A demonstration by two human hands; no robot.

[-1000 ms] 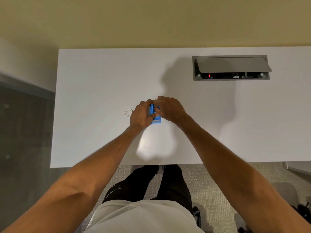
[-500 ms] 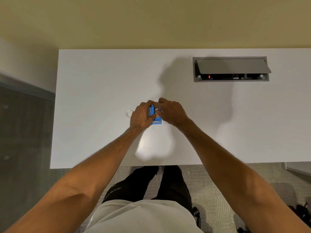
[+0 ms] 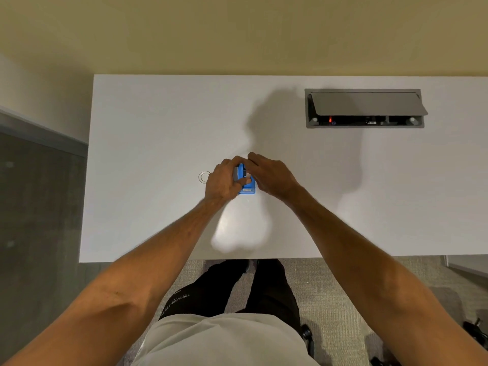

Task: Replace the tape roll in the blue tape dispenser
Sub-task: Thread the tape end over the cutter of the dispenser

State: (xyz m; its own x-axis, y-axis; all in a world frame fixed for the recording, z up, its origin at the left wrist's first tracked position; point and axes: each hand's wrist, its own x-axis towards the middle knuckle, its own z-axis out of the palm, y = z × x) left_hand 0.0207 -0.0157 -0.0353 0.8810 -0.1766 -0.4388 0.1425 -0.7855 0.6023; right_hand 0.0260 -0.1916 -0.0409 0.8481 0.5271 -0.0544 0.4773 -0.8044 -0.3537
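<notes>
A small clear ring of tape (image 3: 203, 177) lies on the white table (image 3: 148, 133) just left of the left hand (image 3: 223, 182). That hand is wrapped around the blue plastic tape dispenser (image 3: 247, 184), which stands between both hands. The right hand (image 3: 270, 177) curls its fingertips onto the dispenser's top.

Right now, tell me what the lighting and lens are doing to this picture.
Head view: overhead light throws the person's shadow across the white table beyond the hands, a bright glare patch sits near the table's front edge, and the wide lens bows the table's edges; the blue tape dispenser is mostly covered.
</notes>
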